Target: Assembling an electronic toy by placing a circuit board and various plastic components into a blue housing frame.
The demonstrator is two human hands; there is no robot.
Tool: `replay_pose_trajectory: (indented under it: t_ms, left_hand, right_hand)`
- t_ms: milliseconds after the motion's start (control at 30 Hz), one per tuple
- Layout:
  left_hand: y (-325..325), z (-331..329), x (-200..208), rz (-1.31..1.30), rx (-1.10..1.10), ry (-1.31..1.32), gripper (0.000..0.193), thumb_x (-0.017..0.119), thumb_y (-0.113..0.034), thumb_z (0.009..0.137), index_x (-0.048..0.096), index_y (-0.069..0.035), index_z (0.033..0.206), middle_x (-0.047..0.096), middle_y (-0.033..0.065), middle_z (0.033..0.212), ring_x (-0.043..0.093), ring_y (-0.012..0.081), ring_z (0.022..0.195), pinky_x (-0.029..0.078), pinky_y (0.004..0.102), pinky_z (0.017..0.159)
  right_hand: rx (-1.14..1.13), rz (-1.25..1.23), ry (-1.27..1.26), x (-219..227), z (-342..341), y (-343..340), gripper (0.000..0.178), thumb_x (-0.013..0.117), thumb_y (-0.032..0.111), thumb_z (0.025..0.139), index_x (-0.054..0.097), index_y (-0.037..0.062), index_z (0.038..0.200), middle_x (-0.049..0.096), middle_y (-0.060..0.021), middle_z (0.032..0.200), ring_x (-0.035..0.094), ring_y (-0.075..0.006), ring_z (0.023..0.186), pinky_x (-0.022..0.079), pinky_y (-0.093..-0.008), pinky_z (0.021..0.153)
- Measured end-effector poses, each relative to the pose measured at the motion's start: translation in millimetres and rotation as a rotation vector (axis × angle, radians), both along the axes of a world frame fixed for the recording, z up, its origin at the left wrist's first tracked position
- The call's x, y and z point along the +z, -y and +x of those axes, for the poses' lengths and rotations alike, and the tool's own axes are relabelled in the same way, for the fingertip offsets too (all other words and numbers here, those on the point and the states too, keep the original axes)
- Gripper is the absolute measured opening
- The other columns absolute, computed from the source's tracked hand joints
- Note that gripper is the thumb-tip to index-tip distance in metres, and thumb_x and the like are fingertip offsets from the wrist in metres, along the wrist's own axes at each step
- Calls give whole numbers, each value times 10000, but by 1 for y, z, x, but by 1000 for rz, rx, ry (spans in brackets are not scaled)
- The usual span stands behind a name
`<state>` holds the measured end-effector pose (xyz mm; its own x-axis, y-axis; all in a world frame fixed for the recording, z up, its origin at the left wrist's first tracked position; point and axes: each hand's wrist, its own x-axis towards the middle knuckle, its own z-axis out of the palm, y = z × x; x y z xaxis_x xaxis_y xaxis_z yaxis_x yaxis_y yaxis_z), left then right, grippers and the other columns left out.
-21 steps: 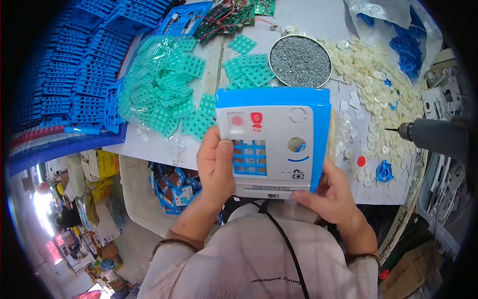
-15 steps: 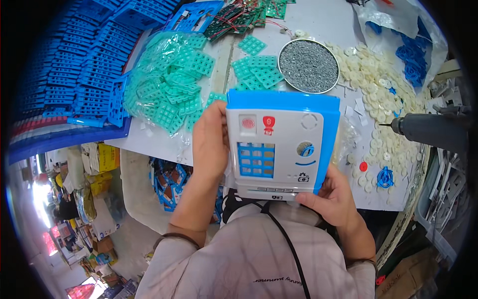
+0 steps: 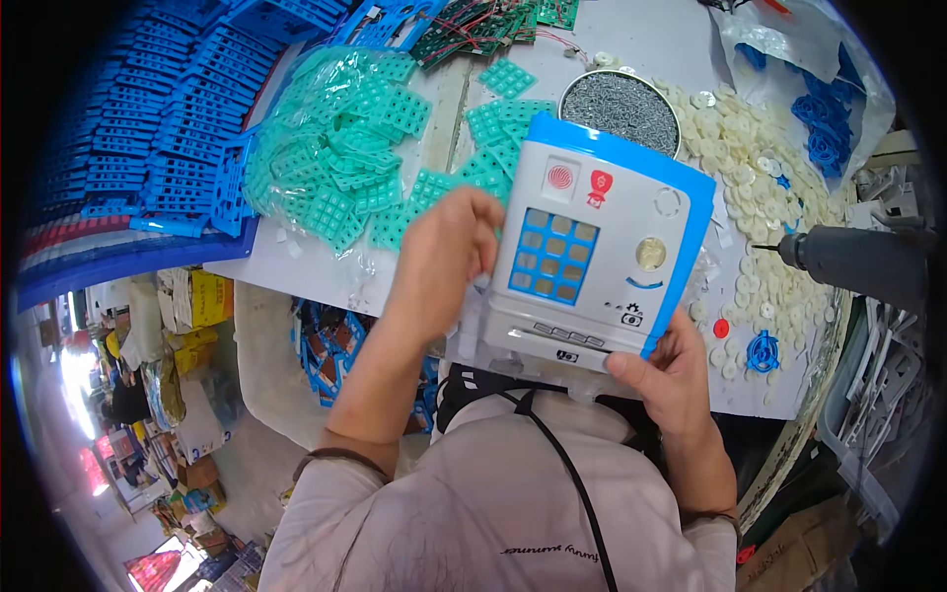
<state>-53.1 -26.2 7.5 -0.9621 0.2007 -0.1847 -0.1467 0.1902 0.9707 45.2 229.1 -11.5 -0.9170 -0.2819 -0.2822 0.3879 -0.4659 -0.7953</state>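
A white and blue toy safe front panel (image 3: pixel 614 247) is tilted in front of me, its printed face up. It has a keypad-like grid of square openings, a round opening and a slot at its lower edge. My right hand (image 3: pixel 671 370) grips its lower right corner, thumb on the front. My left hand (image 3: pixel 449 252) is beside the panel's left edge, with curled fingers; whatever they may hold is hidden. Green rubber keypads (image 3: pixel 434 187) lie just beyond my left hand. Behind the panel's top edge stands a round tin of small screws (image 3: pixel 617 111), partly covered by it.
A bag of green keypads (image 3: pixel 330 148) and stacked blue plastic frames (image 3: pixel 178 128) are on the left. Cream plastic discs (image 3: pixel 750 187) spread over the right, where a grey power screwdriver (image 3: pixel 853 261) juts in. Circuit boards (image 3: pixel 483 30) with red wires lie at the back.
The panel has moved up and right, tilting clockwise. My left hand has come off its left edge and its fingers have curled. My right hand keeps its hold on the corner.
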Motion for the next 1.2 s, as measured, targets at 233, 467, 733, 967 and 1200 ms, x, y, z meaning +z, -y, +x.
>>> replay_pose_trajectory:
  t_ms: [233, 467, 733, 967, 1200]
  left_hand:
    - [-21, 50, -15, -57, 141, -278, 311, 503, -248, 1072, 626, 20, 976, 630, 82, 751, 519, 92, 669, 456, 281, 613]
    - [-23, 32, -18, -63, 35, -483, 313, 490, -253, 1057, 622, 26, 1107, 652, 85, 818, 598, 106, 734, 484, 268, 669]
    - [-21, 21, 6, 389, -123, 413, 523, 494, -225, 1080, 405, 42, 1522, 632, 153, 1362, 648, 182, 1164, 539, 327, 970]
    - [-27, 47, -31, -73, -132, 12, 596, 542, -75, 1016, 332, 28, 1564, 612, 40, 722, 563, 108, 630, 451, 295, 596]
    - [-42, 41, -33, -448, -111, -206, 593, 576, -105, 991, 377, 57, 1526, 528, 91, 586, 543, 216, 493, 429, 357, 512]
  right_hand:
    - [-7, 65, -53, 4, 1, 4, 542, 711, -44, 918, 461, -42, 1399, 652, -146, 1305, 635, -189, 1197, 523, -340, 1014]
    - [-43, 198, -190, 7, 0, -14, 459, 726, -49, 907, 551, -43, 1331, 664, -129, 1284, 649, -192, 1168, 539, -336, 982]
    - [48, 1109, -1261, 22, -63, -66, 269, 705, 26, 826, 662, 9, 1091, 682, -229, 1251, 654, -370, 1168, 563, -404, 876]
    - [-6, 1095, -715, 1, -23, -58, 568, 755, 162, 801, 607, 34, 1334, 537, -181, 1452, 516, -368, 1225, 459, -421, 988]
    - [21, 1422, -835, -17, -30, -40, 531, 837, 219, 730, 683, 5, 1191, 561, -170, 1425, 467, -423, 1259, 436, -486, 1048]
